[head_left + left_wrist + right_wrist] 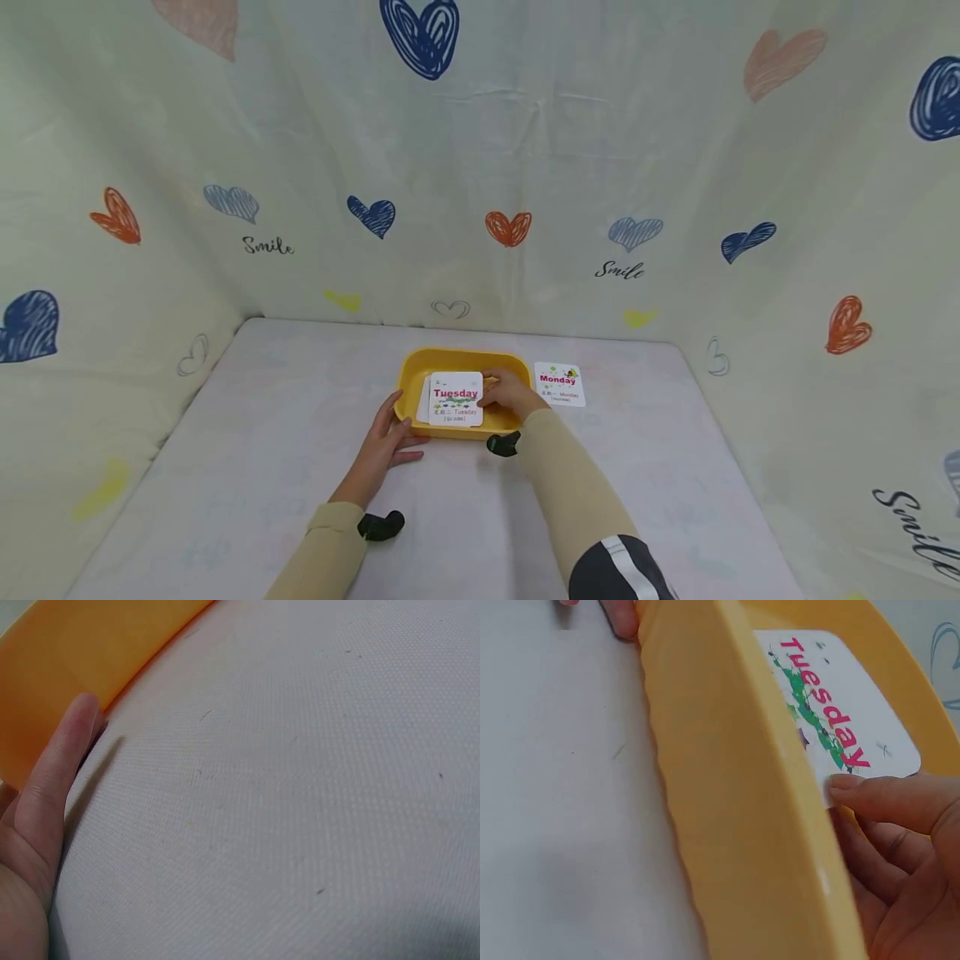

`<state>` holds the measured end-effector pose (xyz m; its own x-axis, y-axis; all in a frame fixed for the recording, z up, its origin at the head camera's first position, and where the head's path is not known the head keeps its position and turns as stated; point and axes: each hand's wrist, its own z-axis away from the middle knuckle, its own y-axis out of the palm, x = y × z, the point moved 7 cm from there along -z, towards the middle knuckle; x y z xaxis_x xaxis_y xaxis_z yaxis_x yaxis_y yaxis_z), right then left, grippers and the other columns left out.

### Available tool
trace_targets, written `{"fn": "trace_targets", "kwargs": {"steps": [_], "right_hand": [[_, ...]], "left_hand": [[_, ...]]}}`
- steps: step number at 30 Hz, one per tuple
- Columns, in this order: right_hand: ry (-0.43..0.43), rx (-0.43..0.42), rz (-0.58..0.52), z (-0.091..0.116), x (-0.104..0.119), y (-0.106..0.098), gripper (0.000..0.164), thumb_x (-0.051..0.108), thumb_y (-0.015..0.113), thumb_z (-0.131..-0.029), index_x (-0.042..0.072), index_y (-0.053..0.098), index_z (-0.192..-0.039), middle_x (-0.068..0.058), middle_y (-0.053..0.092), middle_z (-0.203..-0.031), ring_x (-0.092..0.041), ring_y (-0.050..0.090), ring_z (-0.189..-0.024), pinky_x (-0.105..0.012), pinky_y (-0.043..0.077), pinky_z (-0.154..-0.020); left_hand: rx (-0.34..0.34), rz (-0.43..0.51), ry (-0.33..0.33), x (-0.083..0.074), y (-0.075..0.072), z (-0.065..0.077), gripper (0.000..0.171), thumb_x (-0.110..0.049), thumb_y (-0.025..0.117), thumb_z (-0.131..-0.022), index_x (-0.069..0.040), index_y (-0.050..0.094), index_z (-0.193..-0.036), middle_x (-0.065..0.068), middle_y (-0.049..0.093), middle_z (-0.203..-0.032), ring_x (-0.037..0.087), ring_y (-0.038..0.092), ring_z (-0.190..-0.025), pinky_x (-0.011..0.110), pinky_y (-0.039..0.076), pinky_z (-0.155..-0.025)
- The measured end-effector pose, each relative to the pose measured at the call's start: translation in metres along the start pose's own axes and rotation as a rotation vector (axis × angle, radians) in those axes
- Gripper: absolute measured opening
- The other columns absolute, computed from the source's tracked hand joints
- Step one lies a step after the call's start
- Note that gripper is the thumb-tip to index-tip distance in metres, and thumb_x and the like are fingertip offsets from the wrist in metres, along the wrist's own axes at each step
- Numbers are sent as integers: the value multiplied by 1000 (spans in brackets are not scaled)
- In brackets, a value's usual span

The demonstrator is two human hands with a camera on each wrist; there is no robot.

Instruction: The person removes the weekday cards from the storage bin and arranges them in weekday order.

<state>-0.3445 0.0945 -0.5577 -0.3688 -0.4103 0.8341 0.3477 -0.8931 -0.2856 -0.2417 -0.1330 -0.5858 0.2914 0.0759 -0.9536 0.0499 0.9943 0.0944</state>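
Observation:
My right hand (512, 393) reaches into the yellow tray (412, 364) and pinches the right edge of a white card reading "Tuesday" (456, 392). In the right wrist view the thumb lies on top of this Tuesday card (885, 712), with curled fingers below its edge. Another white card (423, 402) shows partly from under its left side; how many lie below is hidden. Around the tray's front left corner, my left hand (381, 454) rests with fairly straight, spread fingers. One of its fingers touches the tray's outer wall (82, 652) in the left wrist view.
A white "Monday" card (559, 384) lies flat on the table, just right of the tray. The table (300, 350) has a pale cloth cover. Behind and at both sides hangs a white curtain (465, 150) printed with hearts and "Smile".

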Motion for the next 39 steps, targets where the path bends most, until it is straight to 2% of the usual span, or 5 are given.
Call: {"fn": "trace_targets", "kwargs": {"steps": [5,14,27,34,39], "right_hand": [[30,56,-42,5,6,0,62,2,72,-86,9,47,-142,-14,62,-108,-25,67,-81,-31,58,-74],[-34,77,4,11,30,-18,58,-4,68,-86,6,50,-140,-16,60,-106,-24,65,-81,-34,59,-73],[-97,-17,98,28,40,-58,41,4,69,-88,6,61,-129,-14,63,-107,-24,66,-82,-31,59,-73],[-103,-65,77,34,38,-76,34,6,70,-89,5,65,-123,-13,66,-105,-24,67,-84,-32,59,-74],[-117,-123,57,40,38,-89,34,5,69,-89,3,64,-123,-14,68,-105,-25,68,-84,-39,57,-81]], "left_hand": [[10,26,-7,0,-1,1,60,-35,52,-101,-46,21,-151,3,22,-158,28,66,-103,39,57,-82],[17,28,-12,3,-1,-2,58,-34,50,-102,-46,20,-151,3,19,-160,28,66,-103,40,57,-82],[10,20,-2,5,1,-5,58,-35,50,-102,-47,21,-150,1,19,-160,27,67,-102,39,57,-81],[8,11,3,0,1,-2,59,-33,49,-103,-47,19,-151,1,20,-160,28,67,-103,40,57,-81],[4,7,-2,1,0,-1,59,-33,50,-102,-46,19,-151,0,24,-158,27,67,-102,39,57,-81]]}}
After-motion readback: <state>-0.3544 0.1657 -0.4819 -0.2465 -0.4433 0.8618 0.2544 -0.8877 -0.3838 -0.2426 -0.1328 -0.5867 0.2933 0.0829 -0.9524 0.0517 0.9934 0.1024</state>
